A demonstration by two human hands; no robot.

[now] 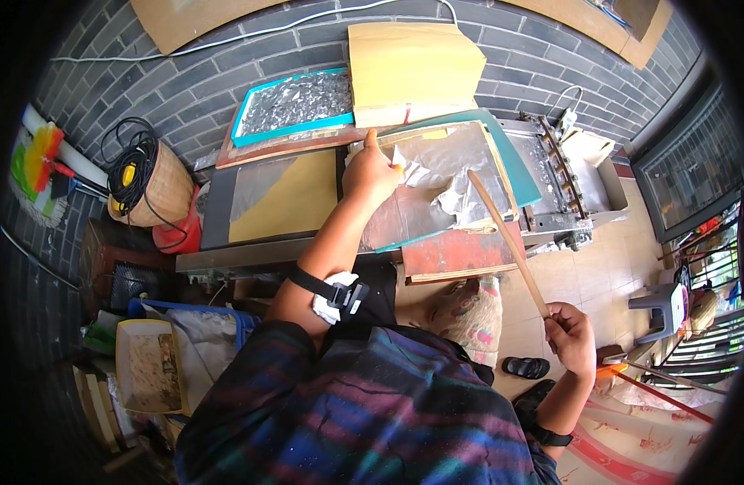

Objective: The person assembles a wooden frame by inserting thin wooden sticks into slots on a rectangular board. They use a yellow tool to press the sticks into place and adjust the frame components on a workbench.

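My right hand [571, 339] grips the lower end of a long, flat wooden stick [508, 239]. The stick's far tip meets a crumpled, torn silver foil sheet [456, 197] lying on a stack of foil-covered sheets [469, 148]. My left hand [372, 173] rests at the left edge of that stack, one finger stretched away from me and another fingertip close to the crumpled foil. Whether it pinches a sheet is hidden. Beneath the stack are a teal board [520, 176] and a reddish board [463, 254] overhanging the bench front.
A teal-rimmed tray of foil scraps [296, 103] and a yellow paper stack [414, 70] stand against the brick wall. Left lies a gold-and-grey sheet [284, 200]; right is a metal frame [557, 163]. A basket with coiled cable [147, 188] stands left. Slippers [525, 367] lie below.
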